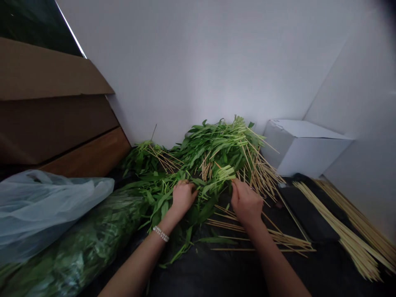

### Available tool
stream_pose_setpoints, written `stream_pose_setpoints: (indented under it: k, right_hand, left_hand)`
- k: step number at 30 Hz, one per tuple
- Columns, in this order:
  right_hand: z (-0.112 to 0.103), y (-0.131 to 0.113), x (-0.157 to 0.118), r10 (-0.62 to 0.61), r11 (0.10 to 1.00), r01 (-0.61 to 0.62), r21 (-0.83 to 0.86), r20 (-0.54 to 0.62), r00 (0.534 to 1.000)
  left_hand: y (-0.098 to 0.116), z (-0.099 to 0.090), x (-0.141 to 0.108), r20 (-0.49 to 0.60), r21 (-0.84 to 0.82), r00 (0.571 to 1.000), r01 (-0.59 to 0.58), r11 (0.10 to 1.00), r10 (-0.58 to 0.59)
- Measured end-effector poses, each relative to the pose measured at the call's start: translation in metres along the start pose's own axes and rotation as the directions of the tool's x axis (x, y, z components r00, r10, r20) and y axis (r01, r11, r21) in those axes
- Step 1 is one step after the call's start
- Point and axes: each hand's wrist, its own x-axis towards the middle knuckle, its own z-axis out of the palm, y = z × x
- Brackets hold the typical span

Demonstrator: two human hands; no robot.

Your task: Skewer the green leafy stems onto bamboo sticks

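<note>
My left hand (184, 196), with a beaded bracelet at the wrist, has its fingers closed among loose green leafy stems (161, 198); what they pinch is hidden. In my right hand (246, 202) is a skewer threaded through folded pale-green stems (225, 174), its fingers pressed together at the right end of the bunch. Behind my hands rises a pile of skewered greens (216, 138), their thin sticks pointing down and right. Several bare skewers (278, 237) lie under and beside my right forearm.
Cardboard boxes (52, 128) stand at the left, above a clear plastic bag (49, 210) and bagged leaves (95, 235). At the right are a white box (312, 152), a black flat object (309, 214) and bundles of sticks (340, 231). A white wall (198, 62) closes the back.
</note>
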Motion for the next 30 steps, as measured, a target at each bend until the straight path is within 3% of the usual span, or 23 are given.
stream_pose_setpoints:
  k: [4,7,10,13,16,19,23,26,30]
  right_hand:
    - [0.0,-0.001,0.0,-0.005,1.0,0.005,0.004,0.006,1.0]
    - [0.001,-0.002,-0.002,0.001,1.0,-0.002,0.023,0.011,1.0]
    - [0.001,-0.002,-0.003,0.005,0.999,-0.005,0.042,0.017,1.0]
    - [0.001,-0.003,-0.003,0.013,0.998,-0.015,0.061,0.026,1.0]
    - [0.001,-0.006,-0.004,0.01,0.996,-0.013,0.083,0.036,0.999]
    - [0.002,-0.013,-0.006,-0.028,0.994,0.022,0.109,0.052,0.998]
    - [0.005,-0.028,-0.013,-0.178,0.975,0.151,0.16,0.17,0.969]
    - [0.006,-0.037,-0.018,-0.267,0.958,0.226,0.179,0.26,0.928]
    - [0.007,-0.042,-0.022,-0.295,0.948,0.241,0.208,0.287,0.911]
  left_hand:
    - [-0.006,-0.032,0.01,-0.207,-0.31,0.978,-0.052,0.949,-0.014]
    - [-0.007,-0.074,0.013,-0.355,-0.565,0.923,-0.084,0.821,-0.15]
    - [-0.007,-0.113,0.009,-0.25,-0.801,0.927,-0.035,0.598,-0.28]
    - [-0.01,-0.131,0.003,-0.22,-0.896,0.93,-0.074,0.438,-0.293]
    - [-0.018,-0.117,-0.002,-0.168,-0.936,0.932,-0.048,0.349,-0.322]
    - [-0.026,-0.078,-0.008,-0.01,-0.951,0.936,0.1,0.294,-0.351]
    - [-0.033,-0.029,-0.019,0.213,-0.962,0.9,0.261,0.077,-0.38]
    - [-0.034,-0.018,-0.025,0.282,-0.956,0.886,0.29,-0.036,-0.367]
    - [-0.034,-0.024,-0.029,0.323,-0.946,0.884,0.302,-0.114,-0.337]
